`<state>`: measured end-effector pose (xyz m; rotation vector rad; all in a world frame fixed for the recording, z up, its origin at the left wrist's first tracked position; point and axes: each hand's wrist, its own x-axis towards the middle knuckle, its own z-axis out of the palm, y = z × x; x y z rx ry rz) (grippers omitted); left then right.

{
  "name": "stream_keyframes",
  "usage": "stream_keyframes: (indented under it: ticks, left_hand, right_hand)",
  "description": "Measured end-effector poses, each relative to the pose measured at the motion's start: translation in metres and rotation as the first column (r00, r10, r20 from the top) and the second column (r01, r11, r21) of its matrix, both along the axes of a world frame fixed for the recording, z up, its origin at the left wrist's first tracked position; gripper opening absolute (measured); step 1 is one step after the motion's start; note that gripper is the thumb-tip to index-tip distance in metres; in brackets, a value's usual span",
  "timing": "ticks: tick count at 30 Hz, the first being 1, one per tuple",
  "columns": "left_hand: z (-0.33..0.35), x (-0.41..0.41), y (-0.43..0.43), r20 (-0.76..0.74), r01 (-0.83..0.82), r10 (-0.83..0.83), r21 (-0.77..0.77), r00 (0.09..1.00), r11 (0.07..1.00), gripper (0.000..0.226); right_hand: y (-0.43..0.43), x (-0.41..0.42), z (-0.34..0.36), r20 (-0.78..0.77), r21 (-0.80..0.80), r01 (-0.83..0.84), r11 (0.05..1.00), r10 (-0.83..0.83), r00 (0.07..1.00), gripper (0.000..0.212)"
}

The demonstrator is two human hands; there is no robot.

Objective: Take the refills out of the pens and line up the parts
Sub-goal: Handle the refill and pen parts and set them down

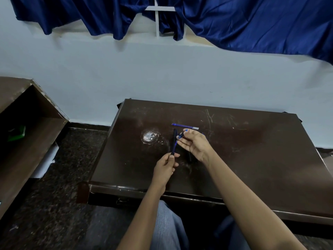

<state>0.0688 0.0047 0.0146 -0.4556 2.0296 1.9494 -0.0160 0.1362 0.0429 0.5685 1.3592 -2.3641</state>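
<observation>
Above the dark brown table [252, 150], the left hand [164, 168] pinches the near end of a dark pen barrel [173, 141] between thumb and fingers [175, 164] — the barrel points away from the person. The right hand [193, 144] grips a small blue pen part [182, 133] at its fingertips, just beside the barrel. 1 blue refill [184, 126] lies flat on the table beyond both hands.

Dark glossy wood-look table [252, 150] (pretty scratched up), shiny satin-like blue curtain [252, 24], matt painted wall [162, 73], speckled stone floor [59, 177].
</observation>
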Motion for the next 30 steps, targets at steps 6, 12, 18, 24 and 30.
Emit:
stream_keyframes:
  ticks: [6, 12, 18, 24, 30]
  left_hand:
    - [0.007, 0.002, 0.001, -0.012, 0.008, -0.009, -0.026, 1.0, 1.0, 0.026]
    - [0.02, 0.007, 0.001, -0.021, 0.011, -0.012, -0.068, 1.0, 0.998, 0.027]
    - [0.038, 0.015, 0.001, 0.033, -0.015, 0.015, 0.008, 0.999, 1.0, 0.031]
    - [0.059, 0.03, 0.003, 0.011, -0.024, 0.024, 0.03, 1.0, 0.999, 0.039]
    - [0.081, 0.041, 0.002, -0.014, -0.023, 0.023, -0.001, 1.0, 1.0, 0.039]
  right_hand:
    - [0.001, 0.005, 0.009, -0.06, 0.048, -0.087, 0.995, 0.089, 0.994, 0.015]
    - [0.003, 0.013, 0.025, -0.114, 0.134, -0.159, 0.978, 0.175, 0.978, 0.014]
    - [0.009, 0.025, 0.042, -0.163, 0.182, -0.178, 0.967, 0.209, 0.964, 0.015]
    - [0.013, 0.041, 0.057, -0.17, 0.247, -0.226, 0.942, 0.272, 0.947, 0.015]
    - [0.013, 0.061, 0.072, -0.19, 0.222, -0.238, 0.945, 0.282, 0.94, 0.015]
